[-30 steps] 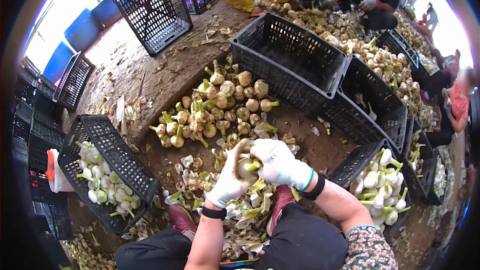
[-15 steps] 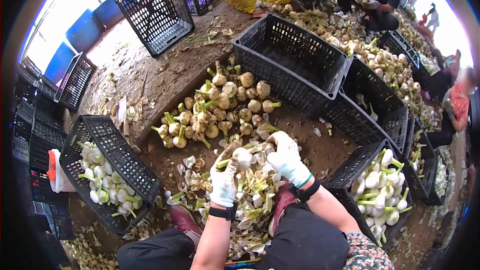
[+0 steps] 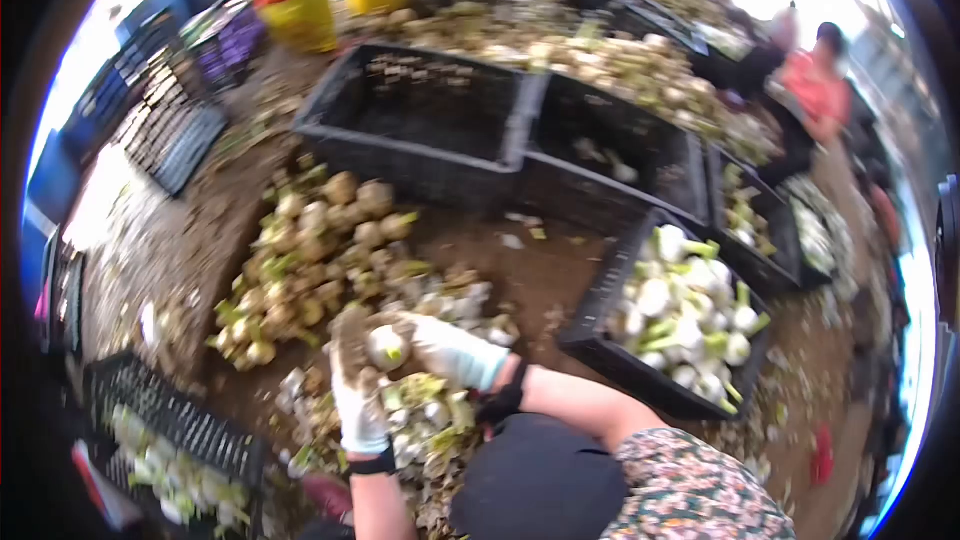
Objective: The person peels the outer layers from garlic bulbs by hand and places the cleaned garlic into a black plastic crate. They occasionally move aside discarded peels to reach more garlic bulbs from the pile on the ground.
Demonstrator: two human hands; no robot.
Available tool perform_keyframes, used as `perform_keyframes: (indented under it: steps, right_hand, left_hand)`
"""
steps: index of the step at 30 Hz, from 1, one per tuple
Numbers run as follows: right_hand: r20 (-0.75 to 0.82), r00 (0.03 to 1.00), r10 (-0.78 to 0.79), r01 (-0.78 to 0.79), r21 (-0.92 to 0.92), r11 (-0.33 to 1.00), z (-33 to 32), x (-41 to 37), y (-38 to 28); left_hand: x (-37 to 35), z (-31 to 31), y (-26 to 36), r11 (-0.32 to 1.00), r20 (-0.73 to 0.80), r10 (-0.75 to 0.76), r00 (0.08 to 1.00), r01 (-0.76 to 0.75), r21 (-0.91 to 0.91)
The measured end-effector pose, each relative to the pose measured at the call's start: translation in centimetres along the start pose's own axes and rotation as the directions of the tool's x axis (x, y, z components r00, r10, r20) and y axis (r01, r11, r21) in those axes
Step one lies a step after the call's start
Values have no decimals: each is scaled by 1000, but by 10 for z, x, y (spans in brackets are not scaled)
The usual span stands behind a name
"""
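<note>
No lettering, label, number or sign can be read anywhere

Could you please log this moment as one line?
left hand: holding white bulb; right hand: at bulb, grip blurred; brownish bulbs: piled beyond hands; black crate: white bulbs inside

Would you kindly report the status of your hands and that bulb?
Left hand and right hand gloved, at one pale bulb; blur hides which grips it. Peelings heaped below, nothing visibly in the way.
</note>
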State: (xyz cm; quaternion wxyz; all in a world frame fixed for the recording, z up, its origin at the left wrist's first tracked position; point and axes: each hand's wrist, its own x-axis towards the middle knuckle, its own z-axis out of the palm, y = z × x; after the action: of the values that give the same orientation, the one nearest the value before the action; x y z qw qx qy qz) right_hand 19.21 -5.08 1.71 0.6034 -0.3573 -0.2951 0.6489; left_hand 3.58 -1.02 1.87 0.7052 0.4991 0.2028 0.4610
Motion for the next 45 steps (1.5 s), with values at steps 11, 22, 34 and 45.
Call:
perform_keyframes:
  steps: [11,22,34,45]
  right_hand:
    - [-279,930,239,-62,523,850,-80,-2,35]
    - [-354,896,269,-148,333,931,-74,32,102]
    - [-303,898,318,-422,-391,818,7,48,57]
    - [120,992,28,24,-416,909,-7,106,39]
  left_hand:
    - [-15,-52,-83,324,-139,-162,977,186,928]
    - [-150,-63,-53,43,-36,-947,319,238,970]
    - [-103,-108,39,964,-598,-180,781,21,-263]
    - [-44,-94,24,980,-563,-176,808,200,-19]
